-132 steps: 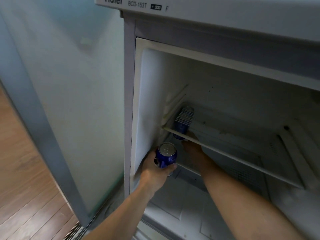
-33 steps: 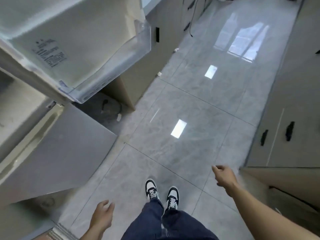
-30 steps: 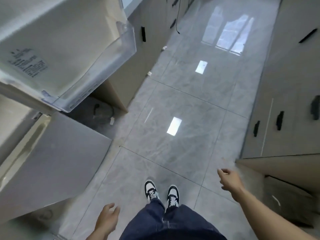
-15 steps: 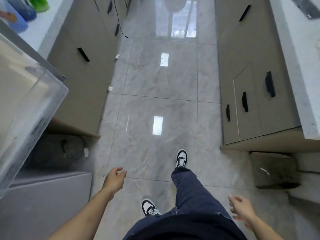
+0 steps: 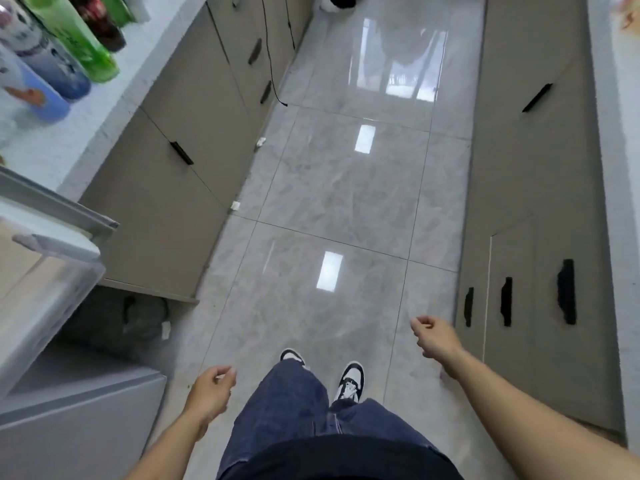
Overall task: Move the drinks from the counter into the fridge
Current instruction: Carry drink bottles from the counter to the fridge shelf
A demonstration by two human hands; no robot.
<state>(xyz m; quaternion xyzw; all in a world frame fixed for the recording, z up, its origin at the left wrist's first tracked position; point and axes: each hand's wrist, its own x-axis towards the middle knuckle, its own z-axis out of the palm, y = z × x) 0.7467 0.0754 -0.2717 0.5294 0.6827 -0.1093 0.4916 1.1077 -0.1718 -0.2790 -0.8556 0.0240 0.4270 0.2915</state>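
Several drink bottles stand on the white counter (image 5: 114, 98) at the top left: a green bottle (image 5: 76, 39), a dark cola bottle (image 5: 104, 26) and a blue-labelled bottle (image 5: 24, 84). The open fridge door with its clear shelf (image 5: 45, 299) fills the left edge. My left hand (image 5: 211, 393) hangs over the floor with loosely curled fingers, holding nothing. My right hand (image 5: 436, 337) is also empty, loosely curled, near the right cabinets. Both hands are far from the bottles.
A grey tiled floor (image 5: 346, 202) runs between beige cabinets on the left (image 5: 180, 188) and on the right (image 5: 533, 237) with black handles. A black cable (image 5: 273, 77) dangles down the left cabinets. My legs and sneakers (image 5: 349, 379) are at the bottom centre.
I have turned from the fridge interior, where I held blue cans, toward the aisle. The view has risen; the counter bottles came into sight. Both hands are now empty and swinging.
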